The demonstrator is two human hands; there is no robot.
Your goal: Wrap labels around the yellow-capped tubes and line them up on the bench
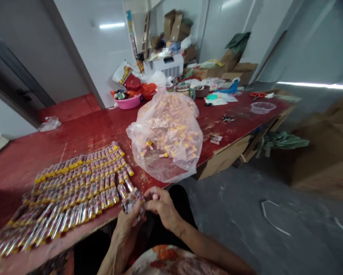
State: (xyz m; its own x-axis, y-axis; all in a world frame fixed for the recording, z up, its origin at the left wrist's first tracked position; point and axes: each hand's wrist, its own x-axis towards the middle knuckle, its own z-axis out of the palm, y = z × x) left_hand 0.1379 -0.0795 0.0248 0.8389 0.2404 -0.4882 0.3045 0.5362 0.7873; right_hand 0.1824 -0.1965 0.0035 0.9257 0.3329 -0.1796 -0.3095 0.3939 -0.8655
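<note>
My left hand (129, 217), at the table's near edge, is closed round a bunch of small printed clear packets (131, 201). My right hand (162, 206) is beside it, its thumb and fingers pinched together at the bunch's right side. What lies in that pinch is too small to make out. To the left, several rows of small clear tubes with yellow ends (82, 191) lie side by side. Beyond my hands, a large open clear plastic bag (165, 168) holds many small pink pieces with yellow caps (174, 130); a few lie near its mouth.
The red table (97, 126) bears a pink basin (128, 101), red scissors (258, 94), a shallow clear dish (263, 107) and a small printed card (216, 139). Cardboard boxes (326, 152) stand on the right floor. A white strap (270, 217) lies nearer.
</note>
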